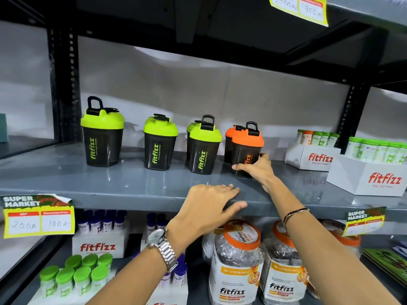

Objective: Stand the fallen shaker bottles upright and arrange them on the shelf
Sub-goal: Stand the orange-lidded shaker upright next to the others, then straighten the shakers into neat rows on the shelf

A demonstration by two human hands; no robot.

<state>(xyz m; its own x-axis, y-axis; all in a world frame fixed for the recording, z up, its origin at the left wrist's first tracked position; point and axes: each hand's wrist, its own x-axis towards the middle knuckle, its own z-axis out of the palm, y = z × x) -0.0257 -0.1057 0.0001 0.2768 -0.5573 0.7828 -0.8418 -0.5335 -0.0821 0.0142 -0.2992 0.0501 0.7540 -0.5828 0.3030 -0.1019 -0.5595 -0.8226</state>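
Grey metal shelf (110, 183) carried every shaker upright. Right hand (257, 168) fingers (239, 166) gripped the orange-lidded dark plastic shaker bottle (243, 148) at three o'clock; left hand (209, 205) lay open on the edge. A hard nudge could topple its hidden neighbour behind or the green-lidded dark shaker (203, 146) at nine.

This is a shop, most likely a store for sports nutrition. The grey metal shelf (88, 183) carries goods set in rows for sale. On its front edge hangs a yellow price tag (37, 216) with the words "SUPER MARKET" and two handwritten prices. On the shelf stand shaker bottles (159, 143) with the same brand print, and to their right white display boxes (374, 179) of tubes. Below the shelf are branded jars (237, 263).
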